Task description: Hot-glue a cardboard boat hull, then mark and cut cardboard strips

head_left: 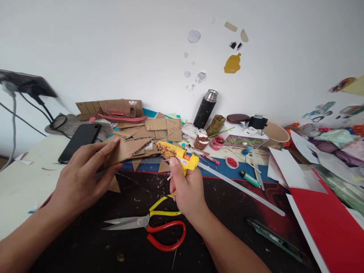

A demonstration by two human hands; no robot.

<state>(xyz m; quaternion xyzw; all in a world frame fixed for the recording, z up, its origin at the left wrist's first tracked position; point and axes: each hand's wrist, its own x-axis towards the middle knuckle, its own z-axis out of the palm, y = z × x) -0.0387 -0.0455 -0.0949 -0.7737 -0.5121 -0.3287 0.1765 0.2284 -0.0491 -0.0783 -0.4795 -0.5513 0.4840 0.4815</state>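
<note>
My left hand (85,176) is closed on a folded piece of brown cardboard (127,150), fingers on top and thumb beneath. A yellow hot glue gun (173,151) with a brown-stained front is gripped in my right hand (186,185). Its nozzle points left, close to the cardboard's right tip; whether they touch I cannot tell. From the gun's back a long translucent glue stick (241,187) slants down to the right. Scissors (142,222) with one yellow and one red handle lie open on the dark mat below my hands.
Cardboard scraps (163,127) and a pink model boat (123,115) lie behind. Left is a black phone (79,142). A black thermos (206,109), paint jars (201,139) and a green cutter (249,179) stand or lie at centre right. Red card (321,220) is at right.
</note>
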